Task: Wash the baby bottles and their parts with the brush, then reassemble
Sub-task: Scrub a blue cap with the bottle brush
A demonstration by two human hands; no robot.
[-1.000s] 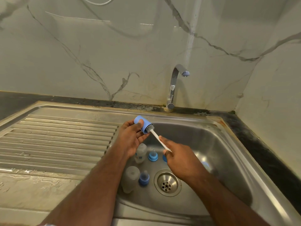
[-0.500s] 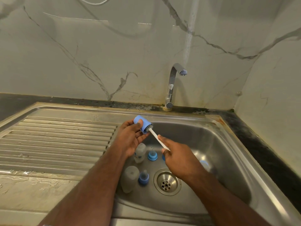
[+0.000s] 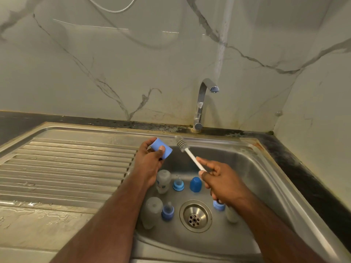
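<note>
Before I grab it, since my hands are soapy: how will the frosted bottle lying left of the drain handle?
The frosted bottle lies on its side on the sink floor, so a nudge would probably roll it. It looks like empty translucent plastic: likely light, not brittle. Its smooth wall is probably slippery when wet.

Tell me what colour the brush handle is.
White, with a grey bristle head; the brush shows best in the head view.
</note>
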